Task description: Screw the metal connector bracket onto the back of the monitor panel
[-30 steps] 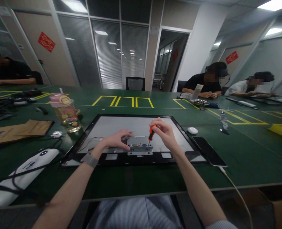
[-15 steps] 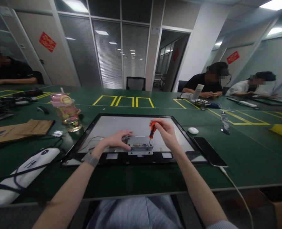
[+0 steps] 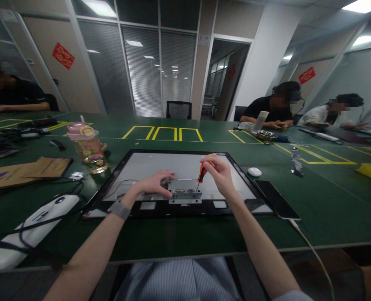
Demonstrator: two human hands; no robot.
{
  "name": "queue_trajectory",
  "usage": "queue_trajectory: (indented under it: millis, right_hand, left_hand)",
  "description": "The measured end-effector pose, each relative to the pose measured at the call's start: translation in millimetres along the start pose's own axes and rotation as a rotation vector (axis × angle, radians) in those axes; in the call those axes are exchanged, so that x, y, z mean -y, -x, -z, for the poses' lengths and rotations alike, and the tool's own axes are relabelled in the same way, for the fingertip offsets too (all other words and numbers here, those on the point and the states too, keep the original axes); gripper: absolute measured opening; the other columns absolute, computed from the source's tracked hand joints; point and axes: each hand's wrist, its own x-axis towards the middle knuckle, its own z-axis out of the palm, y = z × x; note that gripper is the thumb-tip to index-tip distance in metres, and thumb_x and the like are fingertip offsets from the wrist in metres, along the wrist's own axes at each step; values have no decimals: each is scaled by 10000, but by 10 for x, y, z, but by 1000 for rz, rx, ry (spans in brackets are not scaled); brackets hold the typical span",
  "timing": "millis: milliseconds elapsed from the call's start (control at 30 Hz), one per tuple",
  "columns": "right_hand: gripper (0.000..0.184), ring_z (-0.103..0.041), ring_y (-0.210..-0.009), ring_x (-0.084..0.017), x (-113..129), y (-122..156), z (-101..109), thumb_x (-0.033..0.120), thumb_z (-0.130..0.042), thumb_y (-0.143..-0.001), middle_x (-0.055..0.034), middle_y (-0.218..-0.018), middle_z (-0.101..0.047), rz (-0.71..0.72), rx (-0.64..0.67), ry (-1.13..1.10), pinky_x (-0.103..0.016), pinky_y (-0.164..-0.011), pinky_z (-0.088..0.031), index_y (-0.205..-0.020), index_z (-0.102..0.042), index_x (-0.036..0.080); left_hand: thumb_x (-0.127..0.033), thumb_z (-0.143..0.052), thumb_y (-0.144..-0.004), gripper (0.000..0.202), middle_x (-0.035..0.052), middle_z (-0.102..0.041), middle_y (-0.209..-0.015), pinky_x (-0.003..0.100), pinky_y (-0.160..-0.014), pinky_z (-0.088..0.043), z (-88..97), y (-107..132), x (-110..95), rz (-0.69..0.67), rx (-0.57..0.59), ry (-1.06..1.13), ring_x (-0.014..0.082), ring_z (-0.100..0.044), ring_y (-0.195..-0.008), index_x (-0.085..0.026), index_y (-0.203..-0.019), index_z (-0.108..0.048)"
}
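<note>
My right hand (image 3: 219, 172) is closed around the orange and black handle of a screwdriver (image 3: 202, 172). The screwdriver leans slightly, its thin shaft pointing down to the right part of a grey metal bracket (image 3: 185, 201). Connector ports show along the bracket's front; its tip's exact contact spot is too small to make out. At the bracket's left end lies my left hand (image 3: 154, 184), fingers stretched out and apart, the thumb against the edge. Beneath everything is a flat display panel (image 3: 148, 163) with a pale back and black frame. Thin wires run from under my left hand.
A phone (image 3: 277, 199) with a cable and a white earbud case (image 3: 254, 172) lie to the right. On the left are a pink-lidded bottle (image 3: 87, 146), a white power strip (image 3: 41, 221), dark cords and a brown paper bag (image 3: 25, 173). Other people sit across the green table (image 3: 166, 238).
My right hand and the screwdriver's handle have shifted slightly to the right, so the shaft leans more. My left hand and the bracket stay where they were.
</note>
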Motion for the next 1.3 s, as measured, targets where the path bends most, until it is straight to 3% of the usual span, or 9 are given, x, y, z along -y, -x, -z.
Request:
queue_trajectory:
  millis: [133, 367, 667, 800, 1000, 1167, 1300]
  right_hand:
    - [195, -587, -843, -171, -9, 8, 6, 313, -510, -889, -35, -876, -630, -38, 28, 6, -327, -764, -464, -932, -688, 247]
    - [58, -568, -805, -164, -11, 0, -17, 289, -657, -780, -26, -835, -597, -37, 2, -82, -297, -682, -470, -806, -690, 249]
    - [195, -610, -875, -171, -81, 12, -2, 322, -510, -890, -37, -892, -664, -107, 55, -156, -344, -814, -472, -962, -677, 251]
    - [142, -582, -874, -169, -57, 5, -6, 314, -610, -823, -36, -930, -633, -70, 34, -67, -320, -774, -471, -921, -696, 258]
    - [89, -596, -783, -167, -78, 8, -4, 314, -656, -783, -19, -775, -630, -49, -31, -128, -333, -738, -493, -739, -688, 244]
    - [168, -637, -806, -173, -74, 12, -15, 325, -548, -869, -24, -818, -682, -81, -1, -159, -344, -758, -507, -942, -682, 255]
    - [230, -646, -907, -191, -43, 8, -14, 333, -481, -907, -48, -906, -704, -81, 58, -176, -381, -870, -483, -982, -676, 235]
  left_hand:
    - [-540, -737, -611, 736, 29, -299, -1503, 454, -1163, -60, 5, 4, -12, -1, 1, -4, 288, -97, -1426, -273, -1257, -504]
    - [-541, -739, -606, 725, 24, -302, -1502, 447, -1164, -62, 7, 11, -23, 3, -3, 3, 282, -82, -1429, -282, -1244, -513]
    - [-545, -735, -609, 728, 26, -303, -1501, 469, -1162, -61, 15, 24, -48, 4, 0, -9, 291, -93, -1426, -277, -1248, -509]
    - [-537, -738, -610, 727, 34, -299, -1503, 472, -1161, -67, 12, 15, -34, -2, -2, -3, 290, -91, -1427, -271, -1246, -509]
    - [-531, -740, -610, 714, 28, -304, -1501, 464, -1163, -44, 3, -7, 3, -22, -2, -13, 281, -98, -1426, -285, -1240, -508]
    - [-550, -741, -599, 735, 22, -298, -1503, 466, -1161, -68, 3, -2, 6, -1, 4, 6, 288, -81, -1428, -294, -1247, -507]
    - [-556, -740, -598, 751, 29, -304, -1501, 456, -1161, -76, 6, -1, 7, -3, -1, 1, 285, -85, -1428, -279, -1255, -504]
